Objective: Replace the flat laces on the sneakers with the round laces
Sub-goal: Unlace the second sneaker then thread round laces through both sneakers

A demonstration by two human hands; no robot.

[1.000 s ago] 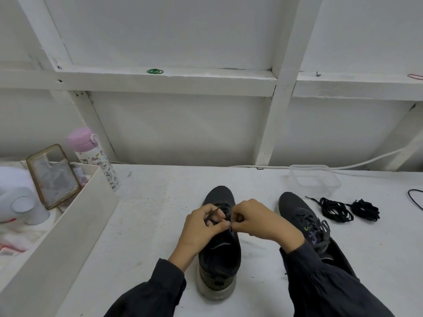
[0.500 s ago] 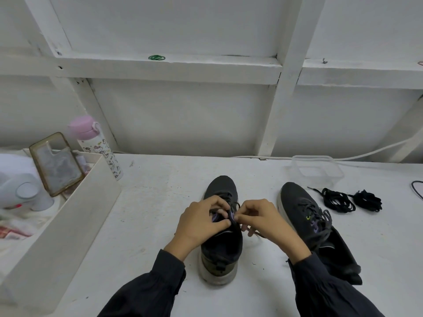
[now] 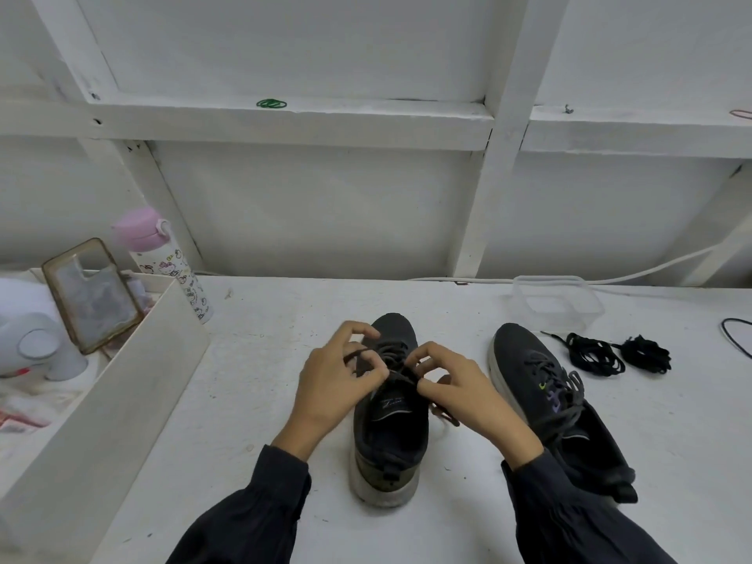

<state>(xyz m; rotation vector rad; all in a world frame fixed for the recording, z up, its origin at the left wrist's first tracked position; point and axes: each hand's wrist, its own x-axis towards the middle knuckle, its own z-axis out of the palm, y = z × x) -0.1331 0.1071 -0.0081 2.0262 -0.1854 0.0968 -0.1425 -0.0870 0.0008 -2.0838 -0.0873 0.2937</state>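
Note:
A dark sneaker (image 3: 388, 437) stands toe-away in the middle of the white table (image 3: 252, 400). My left hand (image 3: 333, 384) pinches a loop of its dark lace (image 3: 396, 374) over the eyelets. My right hand (image 3: 455, 384) pinches the same lace from the other side, with a lace end trailing under it. A second dark sneaker (image 3: 553, 405), laced in grey, lies to the right. Two bundles of black laces (image 3: 618, 354) lie beyond it on the table.
A clear plastic container (image 3: 557, 303) sits behind the lace bundles. A white box wall (image 3: 101, 400) stands at the left with a pink-capped bottle (image 3: 162, 258), a phone case (image 3: 91, 295) and a white device (image 3: 36, 339). A black cable (image 3: 736, 335) curls at the right edge.
My hands have spread slightly apart over the middle sneaker, with fingers lifted and a lace loop drawn out between them. The camera has tilted a little.

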